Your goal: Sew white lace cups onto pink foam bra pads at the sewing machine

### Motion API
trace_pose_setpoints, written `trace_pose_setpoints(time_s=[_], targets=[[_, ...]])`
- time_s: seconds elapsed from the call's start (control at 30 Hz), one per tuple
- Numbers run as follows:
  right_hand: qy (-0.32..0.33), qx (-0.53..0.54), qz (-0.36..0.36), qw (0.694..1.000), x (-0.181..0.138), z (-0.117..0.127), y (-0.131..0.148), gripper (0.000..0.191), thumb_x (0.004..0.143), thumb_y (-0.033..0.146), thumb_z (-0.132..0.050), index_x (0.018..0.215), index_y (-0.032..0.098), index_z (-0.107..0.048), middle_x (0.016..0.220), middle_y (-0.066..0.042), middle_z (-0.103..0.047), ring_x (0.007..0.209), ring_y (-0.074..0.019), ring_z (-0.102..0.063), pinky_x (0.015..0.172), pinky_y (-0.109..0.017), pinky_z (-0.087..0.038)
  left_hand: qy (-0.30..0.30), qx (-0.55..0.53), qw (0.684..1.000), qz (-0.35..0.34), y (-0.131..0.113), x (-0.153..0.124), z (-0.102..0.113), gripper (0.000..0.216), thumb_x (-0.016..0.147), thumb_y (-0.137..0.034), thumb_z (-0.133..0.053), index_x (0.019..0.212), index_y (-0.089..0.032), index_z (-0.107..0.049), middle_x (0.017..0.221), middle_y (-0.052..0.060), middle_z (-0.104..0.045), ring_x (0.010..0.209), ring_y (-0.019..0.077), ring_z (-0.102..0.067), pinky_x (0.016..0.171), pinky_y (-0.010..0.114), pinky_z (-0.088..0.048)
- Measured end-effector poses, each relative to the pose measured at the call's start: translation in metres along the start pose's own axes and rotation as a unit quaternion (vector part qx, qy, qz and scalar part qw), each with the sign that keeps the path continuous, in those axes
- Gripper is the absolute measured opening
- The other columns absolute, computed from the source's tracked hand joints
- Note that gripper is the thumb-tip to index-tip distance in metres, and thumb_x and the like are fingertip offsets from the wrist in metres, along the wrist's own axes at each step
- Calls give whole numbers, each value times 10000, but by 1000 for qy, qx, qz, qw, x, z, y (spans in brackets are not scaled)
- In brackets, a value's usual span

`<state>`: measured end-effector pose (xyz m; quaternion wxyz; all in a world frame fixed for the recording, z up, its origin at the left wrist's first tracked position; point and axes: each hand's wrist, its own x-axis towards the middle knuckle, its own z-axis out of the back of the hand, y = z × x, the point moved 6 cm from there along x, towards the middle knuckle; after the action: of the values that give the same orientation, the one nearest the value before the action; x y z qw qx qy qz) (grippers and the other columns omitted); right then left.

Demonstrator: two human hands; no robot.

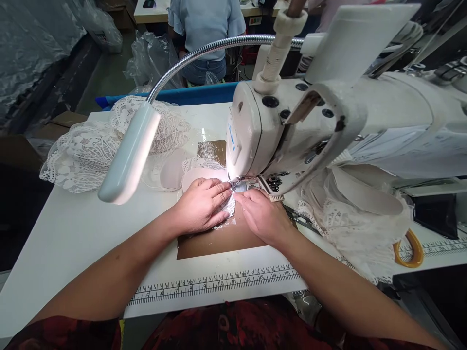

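Note:
My left hand (202, 204) lies flat with its fingers stretched out, pressing a white lace piece (229, 206) onto the brown plate under the needle (233, 183) of a white sewing machine (277, 131). My right hand (260, 214) rests beside it, fingers curled down on the same lace piece right at the presser foot. A pale padded cup (173, 167) joined to the lace lies just behind my left hand.
A heap of white lace (91, 146) sits at the back left, more lace (350, 218) at the right under the machine arm. A gooseneck lamp (129, 153) hangs over the table. Yellow-handled scissors (410, 248) lie far right. A ruler strip (219, 282) runs along the front edge. A person (206, 34) stands behind.

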<state>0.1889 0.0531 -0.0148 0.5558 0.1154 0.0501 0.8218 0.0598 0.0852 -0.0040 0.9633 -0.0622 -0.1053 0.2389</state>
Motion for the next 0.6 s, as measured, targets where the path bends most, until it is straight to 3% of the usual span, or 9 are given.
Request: trace_pose_setpoints(time_s=[0.37,0.6], targets=[[-40,28,54,997,-8,6,-1,315,845,107,-425,1019,167,-680,762,-46,-599,738,-168,-519,642,-270,-359,-12,-12,1000,4,-1,-2,0,463,914,-423,-438,1232,-113,-571,1310,143,-556,1156,306,-493,944,471,-386],[-69,30,82,994,-9,8,3,318,858,119,-421,1048,160,-672,773,-44,-617,735,-175,-507,649,-276,-363,-5,-38,999,13,-2,-2,2,410,914,-389,-460,1205,-125,-578,1273,142,-577,1131,282,-518,939,438,-419]])
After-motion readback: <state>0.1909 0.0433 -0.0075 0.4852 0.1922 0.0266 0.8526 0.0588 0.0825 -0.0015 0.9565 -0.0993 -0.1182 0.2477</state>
